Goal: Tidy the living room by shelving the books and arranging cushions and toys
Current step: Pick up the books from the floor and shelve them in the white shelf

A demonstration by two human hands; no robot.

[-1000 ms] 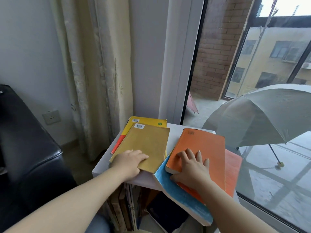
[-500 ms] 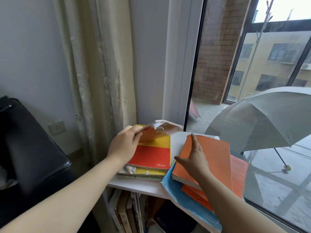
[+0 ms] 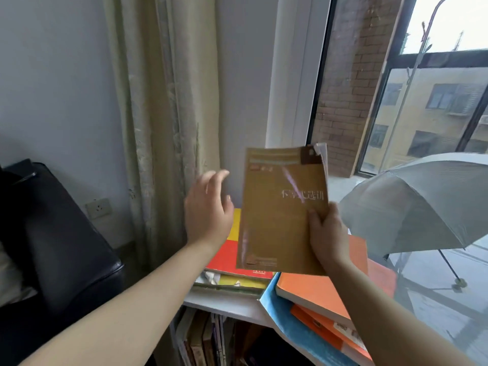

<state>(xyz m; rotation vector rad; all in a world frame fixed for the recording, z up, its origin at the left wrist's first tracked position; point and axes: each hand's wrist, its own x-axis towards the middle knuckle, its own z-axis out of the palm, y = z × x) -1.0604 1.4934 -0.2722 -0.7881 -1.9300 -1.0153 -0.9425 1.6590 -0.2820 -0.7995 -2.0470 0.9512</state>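
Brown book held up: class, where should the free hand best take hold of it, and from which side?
Grip the brown book by its left long edge, coming from the left with the open left hand: it stands upright, and the right hand pinches only its lower right corner.

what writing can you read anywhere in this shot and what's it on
Nothing reads cleanly.
White title on the brown book, held in the right hand: Chinese characters, motion-blurred, unreadable.
Red logo at that cover's top left: blurred.
Small print at its bottom left: too small.
Small print on the red and yellow book: too small.
Spine label on the lower orange book: blurred.
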